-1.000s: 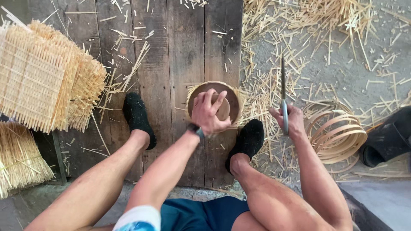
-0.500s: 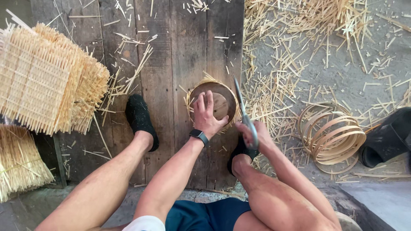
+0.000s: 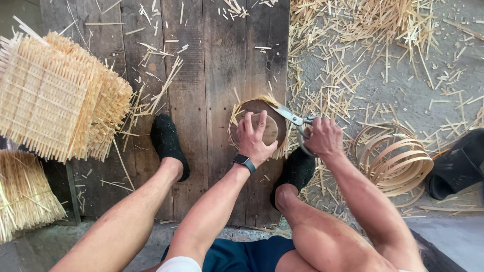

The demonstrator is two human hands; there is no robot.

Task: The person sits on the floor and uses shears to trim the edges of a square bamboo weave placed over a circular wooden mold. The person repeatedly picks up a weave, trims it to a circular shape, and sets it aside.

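Observation:
My left hand (image 3: 254, 138) presses flat on a round brown wooden disc (image 3: 269, 117) that lies over a woven bamboo mat, whose pale strip ends (image 3: 236, 117) stick out around its rim. My right hand (image 3: 322, 137) grips the handles of large metal scissors (image 3: 290, 116). Their blades are open at the disc's upper right edge, right at the protruding strips. A dark watch sits on my left wrist. Both feet in black socks rest on the wooden boards on either side of the disc.
A stack of square woven bamboo mats (image 3: 55, 95) stands at the left, with a bundle of bamboo strips (image 3: 20, 194) below it. Bamboo hoops (image 3: 393, 158) lie at the right beside a black shoe (image 3: 461, 163). Cut bamboo scraps (image 3: 363, 45) litter the concrete floor.
My right hand swung the scissors from upright at the far right down and leftwards to the disc's edge, with the blades now open. My left hand stayed pressed on the disc.

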